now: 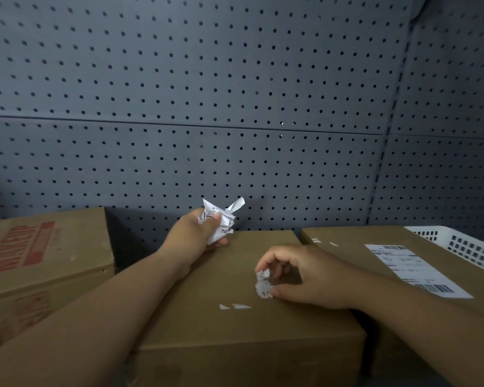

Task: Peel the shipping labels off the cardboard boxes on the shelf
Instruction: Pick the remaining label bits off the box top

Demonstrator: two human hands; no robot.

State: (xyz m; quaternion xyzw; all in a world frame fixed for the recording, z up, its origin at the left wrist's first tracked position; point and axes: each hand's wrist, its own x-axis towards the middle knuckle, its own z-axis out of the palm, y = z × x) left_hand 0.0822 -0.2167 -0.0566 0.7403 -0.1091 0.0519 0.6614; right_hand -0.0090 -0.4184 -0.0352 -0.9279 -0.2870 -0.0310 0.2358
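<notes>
Your left hand (194,237) grips a crumpled label wad (220,220) over the far edge of the middle box (221,325). Your right hand (308,277) pinches a torn label scrap (263,284) on the same top, with 2 white slivers (235,306) nearer you. A dark gap opens left, before the red-printed box (45,247). Just right, the right box (347,238) carries 1 intact label (414,268). Beyond it lies a white basket (464,247), its contents unseen.

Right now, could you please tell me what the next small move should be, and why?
Probably lift the right hand to tear its pinched scrap off the middle box: the scrap looks partly stuck, the left hand grips the crumpled label, and white slivers lie beside it.
</notes>
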